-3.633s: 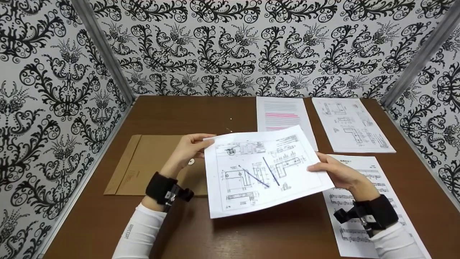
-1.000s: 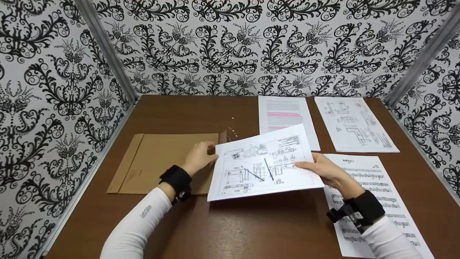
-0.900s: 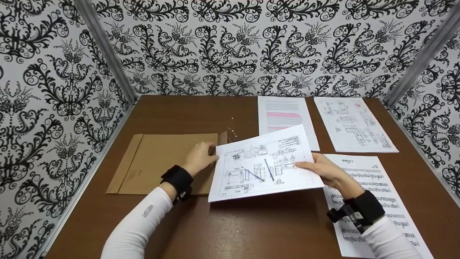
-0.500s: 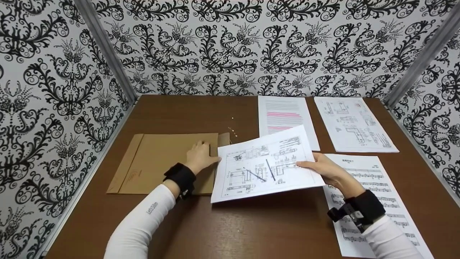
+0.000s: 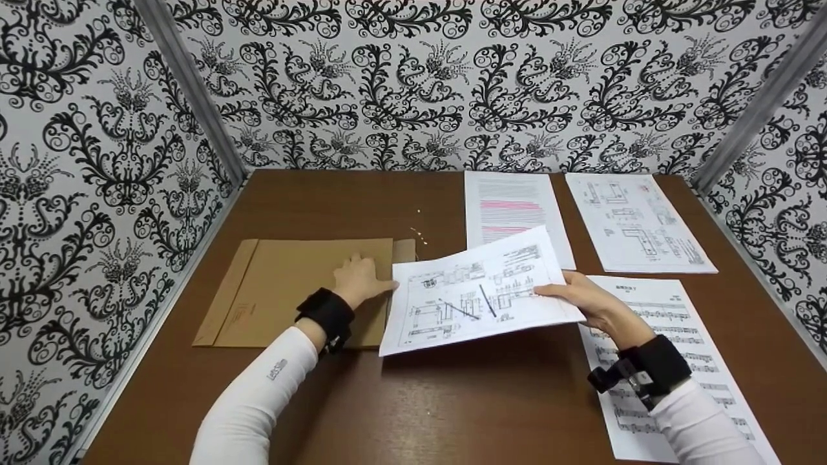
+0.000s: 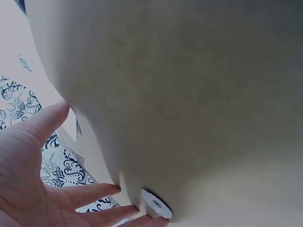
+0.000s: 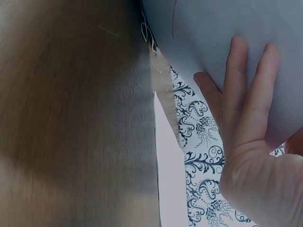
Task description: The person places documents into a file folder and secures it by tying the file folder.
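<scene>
In the head view my right hand (image 5: 597, 300) holds a white paper sheet with a technical drawing (image 5: 475, 297), thumb on top and fingers beneath. Two dark pen strokes cross the drawing. The right wrist view has the fingers (image 7: 235, 71) spread against the sheet's pale underside. My left hand (image 5: 357, 281) lies over the brown envelope (image 5: 291, 290), its thumb stretched toward the sheet's left edge. That edge overlaps the envelope's right end, where a flap (image 5: 404, 249) sticks out. The left wrist view shows fingertips (image 6: 111, 189) against the envelope, near a white disc (image 6: 156, 203).
A page with pink highlighting (image 5: 510, 200) and another drawing sheet (image 5: 639, 223) lie at the back right of the brown table (image 5: 413, 413). Sheet music (image 5: 652, 349) lies beneath my right forearm. A thin string (image 5: 418, 234) sits behind the envelope. Patterned walls enclose the back and sides.
Both hands held the drawing at first. My left hand then shifted onto the envelope, and the raised flap now lies flatter. The sheet, still in my right hand, has come lower and tilted.
</scene>
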`<action>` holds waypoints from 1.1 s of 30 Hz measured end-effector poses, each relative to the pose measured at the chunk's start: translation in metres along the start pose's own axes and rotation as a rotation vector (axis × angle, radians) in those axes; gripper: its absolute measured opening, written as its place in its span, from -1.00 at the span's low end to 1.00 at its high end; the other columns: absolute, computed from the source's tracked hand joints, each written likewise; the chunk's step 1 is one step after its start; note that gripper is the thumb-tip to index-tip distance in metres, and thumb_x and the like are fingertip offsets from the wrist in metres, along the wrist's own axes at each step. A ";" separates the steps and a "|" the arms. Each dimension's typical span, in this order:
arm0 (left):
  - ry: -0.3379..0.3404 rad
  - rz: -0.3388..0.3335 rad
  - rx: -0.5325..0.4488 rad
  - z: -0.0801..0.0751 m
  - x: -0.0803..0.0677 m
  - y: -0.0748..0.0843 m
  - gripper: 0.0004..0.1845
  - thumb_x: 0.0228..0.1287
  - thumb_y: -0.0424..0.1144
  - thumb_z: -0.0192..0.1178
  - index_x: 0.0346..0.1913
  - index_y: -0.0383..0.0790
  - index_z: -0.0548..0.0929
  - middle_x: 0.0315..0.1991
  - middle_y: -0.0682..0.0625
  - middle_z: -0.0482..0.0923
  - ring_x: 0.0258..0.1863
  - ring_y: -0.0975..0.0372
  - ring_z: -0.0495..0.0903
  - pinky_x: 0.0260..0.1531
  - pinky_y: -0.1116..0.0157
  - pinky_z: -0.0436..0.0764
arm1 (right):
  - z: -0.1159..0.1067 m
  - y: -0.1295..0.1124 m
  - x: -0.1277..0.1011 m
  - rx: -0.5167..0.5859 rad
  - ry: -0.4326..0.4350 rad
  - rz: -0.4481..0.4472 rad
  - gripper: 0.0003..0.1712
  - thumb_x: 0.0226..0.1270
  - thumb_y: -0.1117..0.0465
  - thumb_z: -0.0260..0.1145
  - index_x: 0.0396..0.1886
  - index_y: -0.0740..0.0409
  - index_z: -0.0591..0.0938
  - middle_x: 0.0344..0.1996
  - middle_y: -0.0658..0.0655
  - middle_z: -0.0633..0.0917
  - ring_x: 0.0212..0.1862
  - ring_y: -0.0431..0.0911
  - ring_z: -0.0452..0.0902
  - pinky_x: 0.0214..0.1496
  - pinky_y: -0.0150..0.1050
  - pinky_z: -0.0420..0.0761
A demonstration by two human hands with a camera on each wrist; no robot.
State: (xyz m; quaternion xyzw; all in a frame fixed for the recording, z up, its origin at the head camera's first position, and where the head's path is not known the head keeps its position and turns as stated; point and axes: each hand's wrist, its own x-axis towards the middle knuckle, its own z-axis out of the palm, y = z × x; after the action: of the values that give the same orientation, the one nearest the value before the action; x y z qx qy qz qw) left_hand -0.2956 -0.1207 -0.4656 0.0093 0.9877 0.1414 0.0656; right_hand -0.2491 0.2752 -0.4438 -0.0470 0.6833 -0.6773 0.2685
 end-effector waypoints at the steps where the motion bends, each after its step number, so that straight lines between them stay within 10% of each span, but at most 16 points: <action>1: -0.001 -0.002 0.008 0.000 0.000 0.001 -0.15 0.18 0.28 0.37 0.23 -0.42 0.58 0.32 -0.40 0.47 0.31 -0.27 0.49 0.24 -0.20 0.53 | -0.001 0.000 0.001 0.007 -0.003 0.002 -0.70 0.51 0.33 0.19 0.16 0.32 0.51 -0.26 -0.04 0.84 -0.27 -0.20 0.82 -0.21 -0.38 0.77; 33: 0.027 0.047 -0.018 -0.010 0.002 0.008 -0.63 0.24 -0.06 0.35 -0.18 -0.37 0.70 -0.05 -0.27 0.71 -0.13 -0.06 0.69 -0.10 -0.02 0.68 | -0.008 0.002 0.019 0.069 -0.015 -0.003 -0.78 0.49 0.42 0.15 0.07 0.29 0.51 -0.28 -0.02 0.83 -0.28 -0.22 0.81 -0.21 -0.42 0.75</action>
State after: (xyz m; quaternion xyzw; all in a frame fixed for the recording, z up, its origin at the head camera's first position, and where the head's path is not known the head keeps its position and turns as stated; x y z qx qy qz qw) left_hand -0.2988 -0.1153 -0.4543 0.0299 0.9868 0.1516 0.0488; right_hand -0.2682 0.2742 -0.4516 -0.0439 0.6574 -0.7006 0.2741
